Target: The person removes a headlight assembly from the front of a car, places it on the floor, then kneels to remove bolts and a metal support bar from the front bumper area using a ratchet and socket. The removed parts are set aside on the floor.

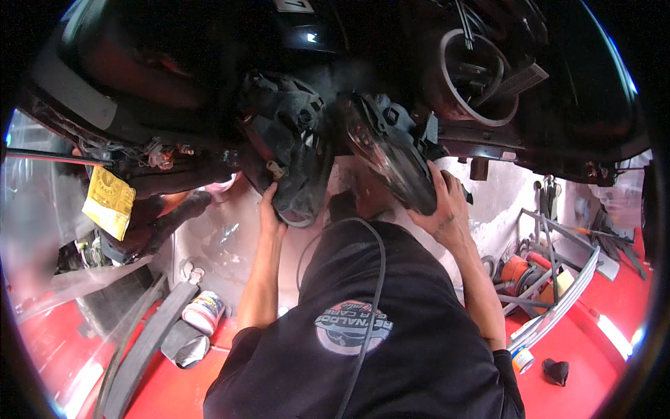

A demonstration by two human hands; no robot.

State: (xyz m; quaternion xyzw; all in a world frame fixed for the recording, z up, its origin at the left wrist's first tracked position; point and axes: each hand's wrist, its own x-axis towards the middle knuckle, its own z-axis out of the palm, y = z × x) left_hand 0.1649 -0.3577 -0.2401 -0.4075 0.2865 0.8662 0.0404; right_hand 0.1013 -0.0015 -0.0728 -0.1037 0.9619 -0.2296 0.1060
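My left hand (271, 211) is closed round the lower edge of a black plastic lamp housing (301, 150), its moulded, dusty back with sockets and a small tan fitting facing up. My right hand (445, 207) grips the lower end of a second car lamp (384, 157), whose smooth dark lens faces down and left and whose black mounting tabs show behind. Both lamps are tilted, side by side with a narrow gap between them, in front of a dark car body (181, 91). Shadow hides where their upper ends rest, if they rest on anything.
A grey round rim (444, 66) with dark parts inside lies on the car at right. A yellow packet (110, 202) hangs at left. On the red floor are a white tub (204, 312), long grey trim (150, 349) and a metal rack (558, 293). A cable (380, 279) crosses my shirt.
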